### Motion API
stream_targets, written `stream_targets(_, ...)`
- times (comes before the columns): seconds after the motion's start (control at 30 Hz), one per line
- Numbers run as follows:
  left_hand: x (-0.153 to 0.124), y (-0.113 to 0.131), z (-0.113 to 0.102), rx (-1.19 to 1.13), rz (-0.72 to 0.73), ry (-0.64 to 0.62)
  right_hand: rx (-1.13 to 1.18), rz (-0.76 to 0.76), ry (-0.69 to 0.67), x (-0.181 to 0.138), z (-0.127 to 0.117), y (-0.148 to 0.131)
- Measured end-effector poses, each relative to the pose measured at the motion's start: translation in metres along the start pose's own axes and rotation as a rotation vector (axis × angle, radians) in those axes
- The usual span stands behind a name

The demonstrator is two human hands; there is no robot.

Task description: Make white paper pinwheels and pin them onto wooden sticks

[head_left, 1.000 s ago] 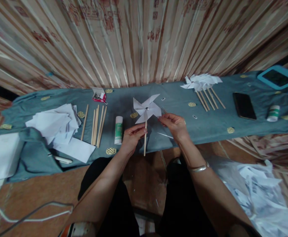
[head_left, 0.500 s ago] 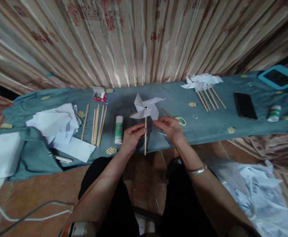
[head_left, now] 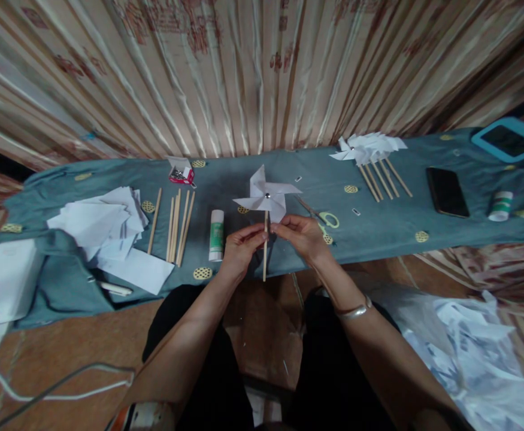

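Note:
A white paper pinwheel [head_left: 267, 195] with a shiny pin at its centre stands over the near edge of the table on a wooden stick [head_left: 265, 257]. My left hand [head_left: 242, 246] pinches that stick between thumb and fingers, below the blades. From the other side my right hand [head_left: 303, 236] has its fingertips closed at the stick, just under the lowest blade. Whether they grip the stick or the blade's tip is hard to make out. Beside my right hand lie scissors [head_left: 329, 219] with yellow-green handles. A glue stick [head_left: 217, 236] stands left of my left hand.
Loose wooden sticks [head_left: 179, 230], white paper sheets [head_left: 100, 221] and a red box of pins [head_left: 181, 173] lie leftward. Finished pinwheels [head_left: 372, 148], a phone [head_left: 447, 191] and another glue stick [head_left: 500, 206] are to the right. A bag of paper scraps [head_left: 472, 353] sits below.
The pinwheel's blades have turned. My right hand has moved left, closer to the stick, uncovering more of the scissors. My left hand keeps its hold.

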State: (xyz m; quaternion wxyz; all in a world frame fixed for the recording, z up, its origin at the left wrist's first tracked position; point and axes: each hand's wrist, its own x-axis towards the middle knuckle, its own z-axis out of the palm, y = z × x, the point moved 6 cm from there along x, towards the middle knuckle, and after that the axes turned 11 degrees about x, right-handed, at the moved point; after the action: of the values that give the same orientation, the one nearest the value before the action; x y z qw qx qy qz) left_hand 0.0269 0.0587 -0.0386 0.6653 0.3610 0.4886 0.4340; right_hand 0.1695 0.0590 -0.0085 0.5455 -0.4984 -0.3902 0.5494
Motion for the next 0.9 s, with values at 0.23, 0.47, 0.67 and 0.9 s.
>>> stream_targets(0.23,0.000,0.000,-0.001,-0.018,-0.016,0.022,-0.237,-0.147,-0.035,-0.006,0.003,-0.004)
stream_targets(0.47,-0.001,0.003,0.000,-0.008,-0.017,0.009,-0.460,-0.288,0.080,-0.009,-0.015,-0.025)
stream_targets(0.67,-0.003,0.001,0.002,0.038,-0.059,-0.034,-0.292,-0.369,0.356,-0.004,-0.055,-0.044)
stream_targets(0.9,-0.003,-0.003,0.004,0.091,-0.073,-0.072,0.072,-0.159,0.257,0.008,-0.052,-0.025)
